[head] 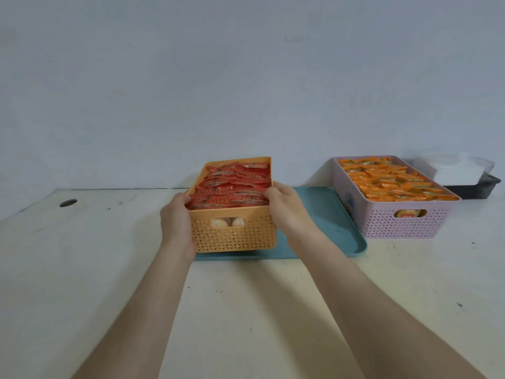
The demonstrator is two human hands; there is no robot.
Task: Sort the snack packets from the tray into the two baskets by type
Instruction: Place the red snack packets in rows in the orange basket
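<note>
— The fingers point(270, 193)?
— Curled: left hand point(175, 218) and right hand point(287, 207) grip the orange basket point(232, 233) by its sides, thumbs over its rim.
— And the basket?
— Full of red packets point(232, 184), at the tray's point(328, 217) left end; the pink basket point(396, 227) is at its right edge.

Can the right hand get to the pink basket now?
Probably yes, once freed: the right hand grips the orange basket, but only bare tray lies between it and the pink basket.

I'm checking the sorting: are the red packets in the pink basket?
No, the red packets fill the orange basket, and the pink basket holds orange packets.
</note>
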